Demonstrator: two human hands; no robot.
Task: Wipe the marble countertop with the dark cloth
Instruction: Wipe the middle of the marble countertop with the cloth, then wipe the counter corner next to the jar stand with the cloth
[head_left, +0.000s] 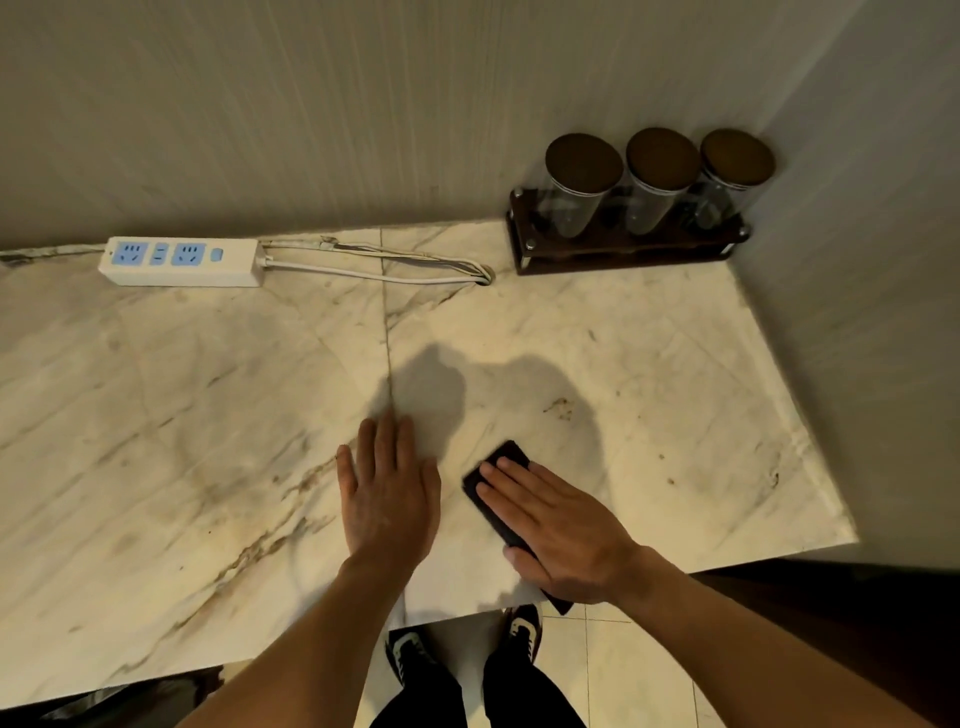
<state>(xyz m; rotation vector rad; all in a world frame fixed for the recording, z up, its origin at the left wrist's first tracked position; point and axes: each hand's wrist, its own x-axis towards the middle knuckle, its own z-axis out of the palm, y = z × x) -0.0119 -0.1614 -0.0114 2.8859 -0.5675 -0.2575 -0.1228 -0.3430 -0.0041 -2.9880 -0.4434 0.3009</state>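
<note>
The marble countertop (182, 415) is pale with brown veins and a seam running down its middle. A folded dark cloth (506, 456) lies flat near the front edge, right of the seam. My right hand (561, 530) presses flat on top of it, covering most of it; one corner sticks out past the fingertips and another past the counter's edge by my wrist. My left hand (387, 493) rests flat on the bare marble just left of the cloth, fingers together, holding nothing. Small brown specks (561, 408) mark the stone beyond the cloth.
A white power strip (182, 261) with blue sockets lies at the back left, its cord (374, 270) running into a hole in the counter. A dark wooden rack (623, 249) with three lidded glass jars stands in the back right corner. Walls close the back and right.
</note>
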